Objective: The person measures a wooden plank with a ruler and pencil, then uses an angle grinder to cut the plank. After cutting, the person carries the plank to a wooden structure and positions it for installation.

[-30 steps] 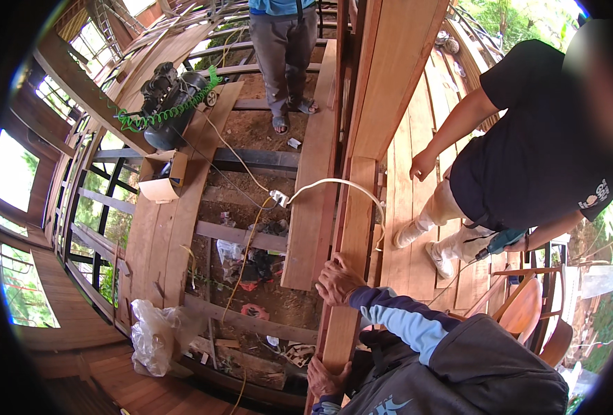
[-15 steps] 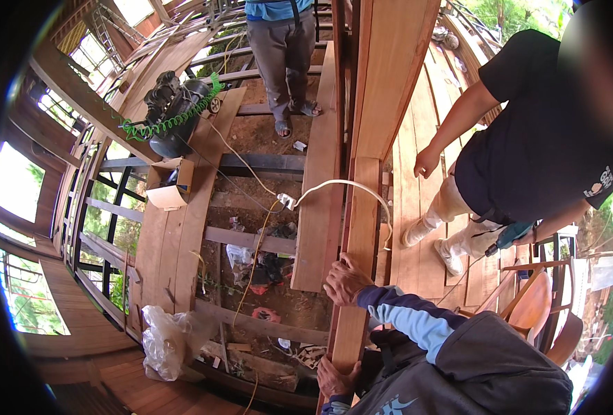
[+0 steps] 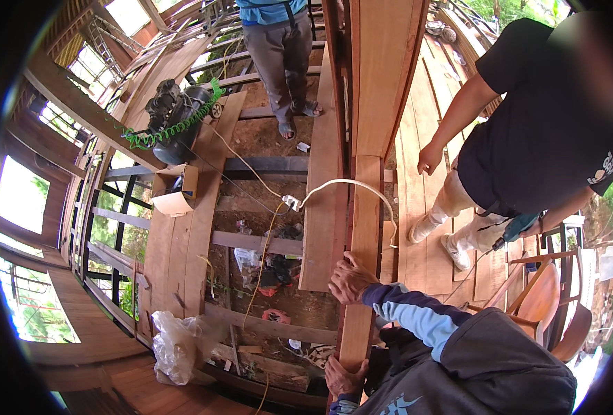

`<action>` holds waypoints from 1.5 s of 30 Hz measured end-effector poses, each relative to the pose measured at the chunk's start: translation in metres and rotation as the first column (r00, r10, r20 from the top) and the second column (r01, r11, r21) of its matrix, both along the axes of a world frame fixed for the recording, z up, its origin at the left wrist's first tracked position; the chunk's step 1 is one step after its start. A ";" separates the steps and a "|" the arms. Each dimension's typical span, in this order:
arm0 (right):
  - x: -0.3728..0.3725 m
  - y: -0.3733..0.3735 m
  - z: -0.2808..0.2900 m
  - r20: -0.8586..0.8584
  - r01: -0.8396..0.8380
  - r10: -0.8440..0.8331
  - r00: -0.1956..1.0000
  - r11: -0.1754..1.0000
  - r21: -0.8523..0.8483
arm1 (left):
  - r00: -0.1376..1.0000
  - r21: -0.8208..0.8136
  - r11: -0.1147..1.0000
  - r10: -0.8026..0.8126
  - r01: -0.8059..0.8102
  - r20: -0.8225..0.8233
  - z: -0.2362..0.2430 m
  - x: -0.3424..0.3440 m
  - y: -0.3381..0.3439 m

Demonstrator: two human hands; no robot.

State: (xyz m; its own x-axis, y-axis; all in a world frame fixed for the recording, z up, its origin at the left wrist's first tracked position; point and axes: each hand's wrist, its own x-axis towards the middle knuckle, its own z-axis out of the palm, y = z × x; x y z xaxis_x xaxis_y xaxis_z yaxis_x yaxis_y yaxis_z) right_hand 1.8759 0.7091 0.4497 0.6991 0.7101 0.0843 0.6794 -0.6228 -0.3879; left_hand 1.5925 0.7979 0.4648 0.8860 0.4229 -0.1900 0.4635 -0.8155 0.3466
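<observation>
A long, narrow wooden beam (image 3: 366,228) runs away from me, from between my hands toward the top of the view. My right hand (image 3: 351,278) is curled over its edge, fingers bent across the wood. Nearer to me, my left hand (image 3: 346,377) grips the same beam close to its near end, with part of the fingers hidden. Beyond the right hand, a wider wooden board (image 3: 384,76) continues along the beam's line. A white cable (image 3: 348,182) arches across the beam, joined to a white plug connector (image 3: 291,202) on the left.
Open floor joists (image 3: 258,242) with soil and rubbish below lie left. Beyond are an air compressor (image 3: 175,124), a cardboard box (image 3: 175,190) and a plastic bag (image 3: 175,346). One person (image 3: 279,62) stands ahead; another (image 3: 534,131) at right holds a power drill (image 3: 517,229) near wooden chairs (image 3: 538,301).
The whole view has shifted slightly, so most things sit a little farther right. Both my hands keep their hold on the beam at about the same spots.
</observation>
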 end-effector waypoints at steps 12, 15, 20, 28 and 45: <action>0.000 -0.001 0.004 0.011 -0.013 0.013 1.000 1.000 0.006 | 1.000 -0.034 0.999 0.012 -0.013 -0.017 0.004 0.003 0.000; 0.000 0.000 -0.002 0.049 -0.001 0.001 0.999 1.000 0.007 | 0.997 -0.061 0.998 0.024 -0.028 -0.075 0.012 0.007 -0.001; -0.001 0.000 -0.002 0.049 0.006 -0.006 0.999 1.000 0.000 | 0.992 -0.072 0.997 0.026 -0.035 -0.127 0.009 0.005 0.000; -0.001 0.001 -0.001 0.056 -0.007 0.011 0.998 0.998 -0.066 | 0.991 -0.069 0.997 0.019 -0.028 -0.131 0.001 0.000 0.002; -0.001 0.002 0.000 -0.015 0.010 -0.011 1.000 0.999 -0.032 | 1.000 -0.026 1.000 -0.007 0.008 0.009 0.008 0.002 -0.001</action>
State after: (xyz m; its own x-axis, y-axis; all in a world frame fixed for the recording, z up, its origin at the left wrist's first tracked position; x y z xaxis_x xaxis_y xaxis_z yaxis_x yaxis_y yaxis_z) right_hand 1.8753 0.7111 0.4495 0.7074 0.7049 0.0516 0.6672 -0.6419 -0.3780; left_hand 1.5949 0.7972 0.4731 0.8908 0.4112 -0.1932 0.4543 -0.8096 0.3718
